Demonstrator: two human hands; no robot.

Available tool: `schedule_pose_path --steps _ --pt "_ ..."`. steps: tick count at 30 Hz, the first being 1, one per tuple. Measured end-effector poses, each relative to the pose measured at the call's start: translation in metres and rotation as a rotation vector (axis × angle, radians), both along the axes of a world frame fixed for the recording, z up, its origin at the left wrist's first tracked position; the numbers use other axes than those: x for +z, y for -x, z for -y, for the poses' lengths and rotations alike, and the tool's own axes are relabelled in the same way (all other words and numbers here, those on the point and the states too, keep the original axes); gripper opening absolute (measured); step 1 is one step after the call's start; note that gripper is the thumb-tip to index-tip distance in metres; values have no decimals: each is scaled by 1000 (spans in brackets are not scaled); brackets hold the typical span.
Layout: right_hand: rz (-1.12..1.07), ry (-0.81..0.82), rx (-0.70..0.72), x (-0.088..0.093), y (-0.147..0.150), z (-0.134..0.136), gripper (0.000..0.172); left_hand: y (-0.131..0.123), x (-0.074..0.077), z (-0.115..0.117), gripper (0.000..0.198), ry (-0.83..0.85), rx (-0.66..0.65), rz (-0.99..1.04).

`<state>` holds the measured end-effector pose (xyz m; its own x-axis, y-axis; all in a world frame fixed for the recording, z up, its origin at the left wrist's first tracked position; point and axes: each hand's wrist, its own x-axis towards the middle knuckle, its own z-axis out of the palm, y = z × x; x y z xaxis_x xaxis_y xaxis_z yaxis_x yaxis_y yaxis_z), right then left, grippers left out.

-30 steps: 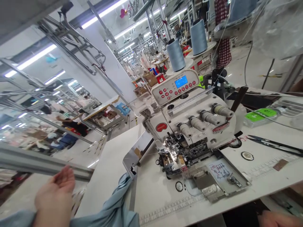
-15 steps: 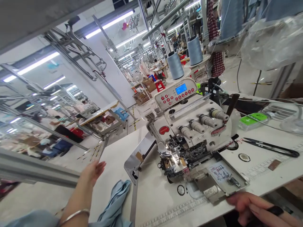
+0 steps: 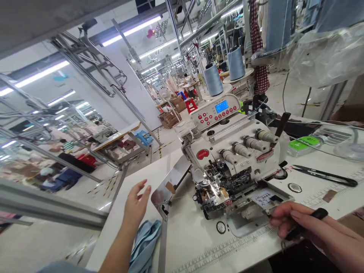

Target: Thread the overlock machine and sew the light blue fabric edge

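Note:
My left hand (image 3: pixel 138 201) is raised over the table's left part, fingers apart and nothing in them. Just below it lies a crumpled light-blue cloth (image 3: pixel 146 242). My right hand (image 3: pixel 305 223) is closed around a slim black tool (image 3: pixel 295 230); a thin metal end seems to show below, but its kind is unclear. The fingertips are by the hinged front cover (image 3: pixel 280 195) of a white overlock sewing machine (image 3: pixel 236 144). That cover is swung down, baring the loopers and metal parts. A side plate (image 3: pixel 170 185) stands swung out at the machine's left.
Black thread snips (image 3: pixel 325 175) and a green-topped clear box (image 3: pixel 304 144) lie right of the machine. Blue thread cones (image 3: pixel 214 80) stand behind it. A printed ruler strip (image 3: pixel 216 250) runs along the table's front. A metal beam (image 3: pixel 51 204) crosses at left.
My left hand has moved right and up, closer to the side plate. My right hand has risen at the cover's edge, and more of the black tool shows. The cover appears tilted up somewhat.

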<state>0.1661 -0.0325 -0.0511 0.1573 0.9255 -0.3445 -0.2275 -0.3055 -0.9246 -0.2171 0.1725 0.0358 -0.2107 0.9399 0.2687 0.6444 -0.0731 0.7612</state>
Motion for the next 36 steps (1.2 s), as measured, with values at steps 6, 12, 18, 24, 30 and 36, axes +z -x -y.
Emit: schedule_pose_path --steps 6,12,18,24,30,36 --pt "-3 -35 -10 14 3 -1 60 -23 -18 11 72 160 -178 112" --pt "-21 -66 13 25 1 -9 59 -29 -16 14 76 199 -177 234" --pt "-65 -85 -8 27 -2 -13 56 -38 -13 19 74 208 -113 298" --pt "-125 -103 2 29 -2 -21 53 -44 -13 18 75 197 -50 321" --pt "-115 -125 -69 40 3 -45 61 -42 -23 21 72 163 -29 269" --pt "-152 -124 -68 45 2 -61 53 -42 -43 43 63 96 -19 153"
